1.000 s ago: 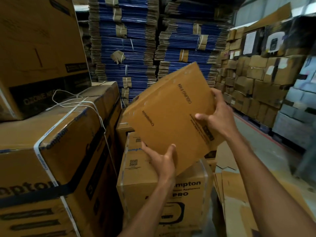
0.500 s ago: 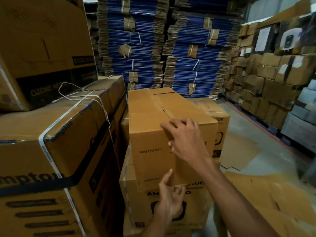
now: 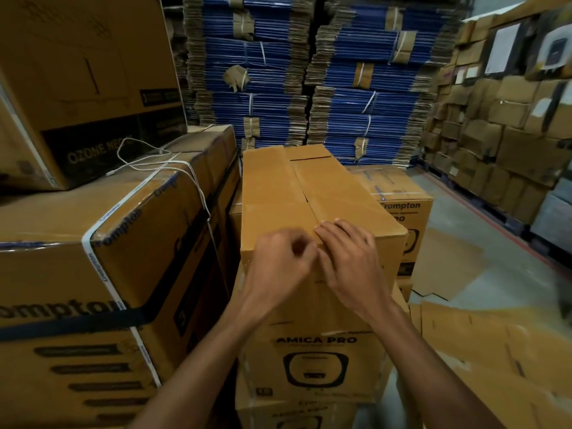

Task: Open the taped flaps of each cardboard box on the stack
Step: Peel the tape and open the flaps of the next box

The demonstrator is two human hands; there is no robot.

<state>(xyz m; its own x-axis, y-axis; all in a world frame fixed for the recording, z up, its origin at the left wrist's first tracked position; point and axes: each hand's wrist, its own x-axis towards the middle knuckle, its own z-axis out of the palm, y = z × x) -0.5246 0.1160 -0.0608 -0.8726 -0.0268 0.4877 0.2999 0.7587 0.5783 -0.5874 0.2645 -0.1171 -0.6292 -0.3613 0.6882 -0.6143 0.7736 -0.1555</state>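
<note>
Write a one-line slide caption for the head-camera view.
On the top box, the left hand and right hand meet at the seam's near end; strapped carton beside, blue bundles behind.

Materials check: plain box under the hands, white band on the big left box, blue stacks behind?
Plain box: brown cardboard, matte, likely corrugated; folded flaps meet at a seam. White band: probably plastic strapping or printed tape, slight sheen. Blue stacks: flattened cardboard, blue faces, brown ragged edges.

plain tan box (image 3: 278,193); blue flattened cartons (image 3: 365,82); white strap (image 3: 93,243) on brown box (image 3: 148,230).
</note>
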